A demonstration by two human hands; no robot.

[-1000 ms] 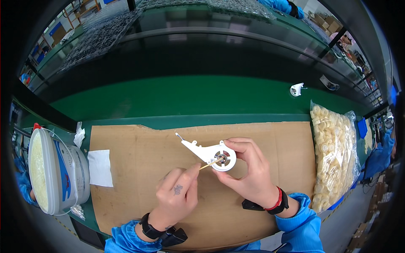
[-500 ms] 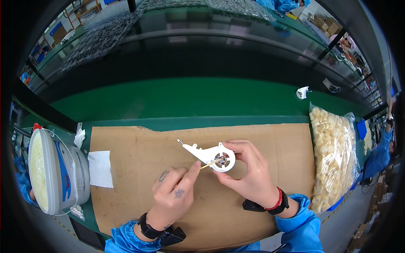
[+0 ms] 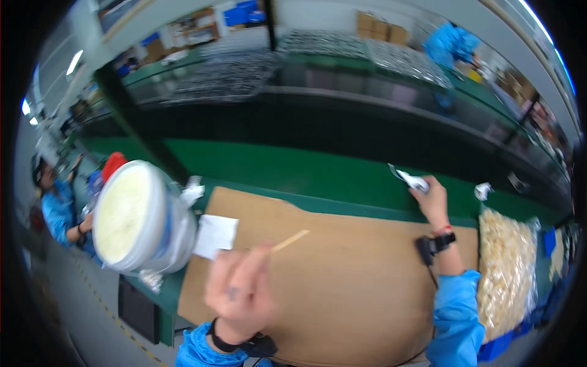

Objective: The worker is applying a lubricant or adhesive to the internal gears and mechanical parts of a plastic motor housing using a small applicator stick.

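Pinching stick [image 3: 291, 241] in left hand [image 3: 241, 289] (blurred), above cardboard [image 3: 348, 293]. Gripping white part [image 3: 414, 182] in right hand [image 3: 432, 203], out over green surface [image 3: 275, 168] past cardboard's far edge; can't tell if touching down. Got tub [image 3: 185, 235] and paper [image 3: 215, 235] at left, bag [image 3: 506, 275] at right, second white part [image 3: 483, 191] just beyond bag.

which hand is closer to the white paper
Left. The left hand is close by the white paper, toward its lower right, with a thin stick; the right hand is far to its right, holding a white part.
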